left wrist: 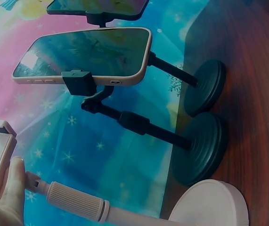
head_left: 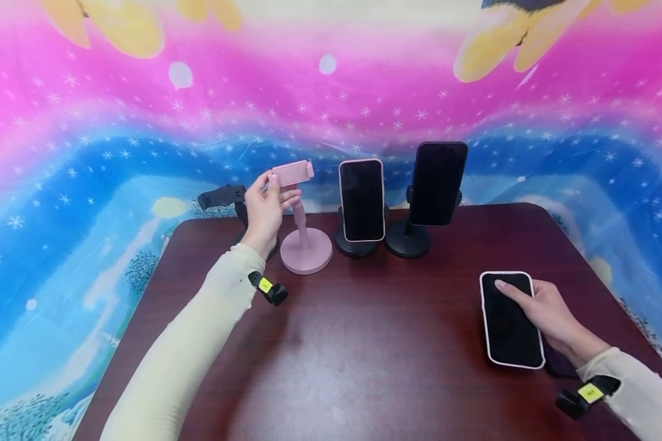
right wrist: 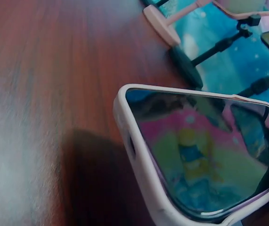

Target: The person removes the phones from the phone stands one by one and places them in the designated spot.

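A cloth point(head_left: 287, 92) is hanging behind the table point(head_left: 364, 367); along the far edge, a leftmost stand point(head_left: 220, 196) is standing partly behind the left hand point(head_left: 264, 211), which is gripping a second stand point(head_left: 301, 222); rightward, a third stand point(head_left: 355, 247) is bearing one phone point(head_left: 362, 201), a fourth stand point(head_left: 407, 242) another phone point(head_left: 439, 184); front right, the right hand point(head_left: 554, 317) is holding a third phone point(head_left: 506, 327).

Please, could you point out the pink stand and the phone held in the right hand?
Pink stand point(head_left: 300, 215), head view: on its upright pole.
Held phone point(head_left: 509, 329), head view: on its dark screen.
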{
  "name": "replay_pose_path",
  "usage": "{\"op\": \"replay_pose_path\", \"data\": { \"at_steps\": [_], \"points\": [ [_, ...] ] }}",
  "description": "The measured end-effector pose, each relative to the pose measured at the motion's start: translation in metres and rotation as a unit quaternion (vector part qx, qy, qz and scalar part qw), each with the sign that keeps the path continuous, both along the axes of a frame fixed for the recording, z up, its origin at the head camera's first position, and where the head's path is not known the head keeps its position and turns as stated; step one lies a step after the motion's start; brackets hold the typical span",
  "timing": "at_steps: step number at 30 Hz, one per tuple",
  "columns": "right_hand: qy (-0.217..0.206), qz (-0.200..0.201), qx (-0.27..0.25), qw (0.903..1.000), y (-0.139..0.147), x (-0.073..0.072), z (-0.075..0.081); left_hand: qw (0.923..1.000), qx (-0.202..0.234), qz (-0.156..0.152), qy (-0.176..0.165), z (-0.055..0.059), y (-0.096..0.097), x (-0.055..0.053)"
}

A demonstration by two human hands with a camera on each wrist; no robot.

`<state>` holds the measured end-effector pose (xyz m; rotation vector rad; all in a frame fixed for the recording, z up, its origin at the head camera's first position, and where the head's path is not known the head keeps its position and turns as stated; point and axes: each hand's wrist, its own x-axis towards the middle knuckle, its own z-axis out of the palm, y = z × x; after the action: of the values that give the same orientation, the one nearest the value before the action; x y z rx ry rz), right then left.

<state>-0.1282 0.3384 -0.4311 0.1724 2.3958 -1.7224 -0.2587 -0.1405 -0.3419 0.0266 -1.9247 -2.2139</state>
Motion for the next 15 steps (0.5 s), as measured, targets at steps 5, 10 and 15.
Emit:
{"op": "replay_pose_path", "data": {
  "at_steps": [5, 10, 15],
  "points": [
    [-0.014, -0.009, 0.029, 0.9994, 0.008, -0.001, -0.011, 1.0, -0.008, 0.002, -0.002, 0.0, 0.0, 0.0],
    [-0.023, -0.009, 0.071, 0.9971, 0.015, -0.003, -0.021, 0.9999, -0.015, 0.004, 0.003, -0.001, 0.0, 0.001],
    [-0.034, -0.002, 0.088, 0.9956, 0.021, -0.005, -0.027, 0.9999, -0.014, 0.005, 0.006, -0.001, 0.0, 0.0]
  ]
}}
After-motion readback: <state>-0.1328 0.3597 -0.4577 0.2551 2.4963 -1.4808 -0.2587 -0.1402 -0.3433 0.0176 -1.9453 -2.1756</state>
